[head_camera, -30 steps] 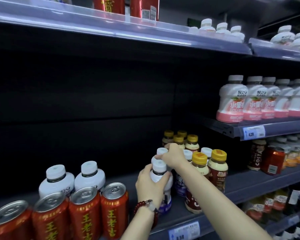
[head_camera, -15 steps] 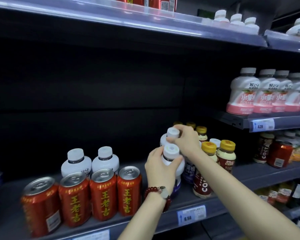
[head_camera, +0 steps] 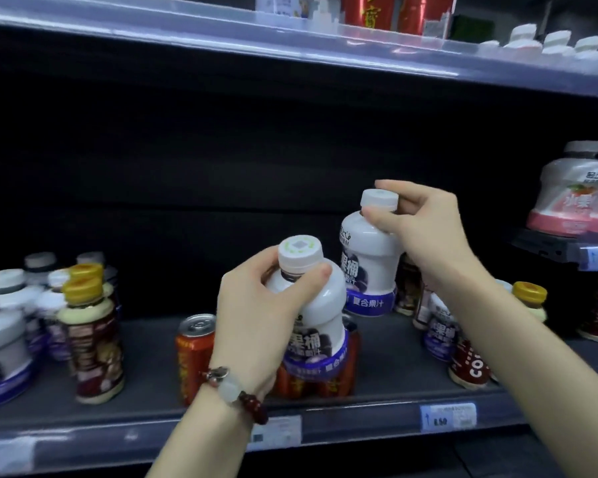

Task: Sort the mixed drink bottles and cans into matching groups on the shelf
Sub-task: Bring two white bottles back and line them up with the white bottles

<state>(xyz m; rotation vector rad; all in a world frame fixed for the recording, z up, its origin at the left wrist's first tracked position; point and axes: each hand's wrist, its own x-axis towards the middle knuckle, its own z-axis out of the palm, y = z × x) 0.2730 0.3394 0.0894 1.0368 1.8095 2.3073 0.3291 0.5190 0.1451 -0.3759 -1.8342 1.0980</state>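
Observation:
My left hand (head_camera: 266,312) grips a white bottle with a purple label (head_camera: 316,322) by its neck, lifted and tilted in front of the red cans (head_camera: 195,353) at mid-shelf. My right hand (head_camera: 425,229) holds a second white purple-label bottle (head_camera: 366,270) by its cap, higher and to the right, off the shelf. More white purple-label bottles (head_camera: 4,326) stand blurred at the far left, with yellow-capped coffee bottles (head_camera: 90,339) beside them. Another white purple-label bottle (head_camera: 441,329) and Costa coffee bottles (head_camera: 470,363) stand under my right forearm.
The grey shelf (head_camera: 145,412) carries price tags (head_camera: 447,417) on its front lip. A higher side shelf at right holds pink-label white bottles (head_camera: 567,194). The top shelf (head_camera: 221,39) bears red packs and white caps. Bare shelf lies between the coffee bottles and the cans.
Both hands have lifted their white bottles off the shelf and carried them left, over the red cans. The view swung left, bringing a far-left group of bottles into sight.

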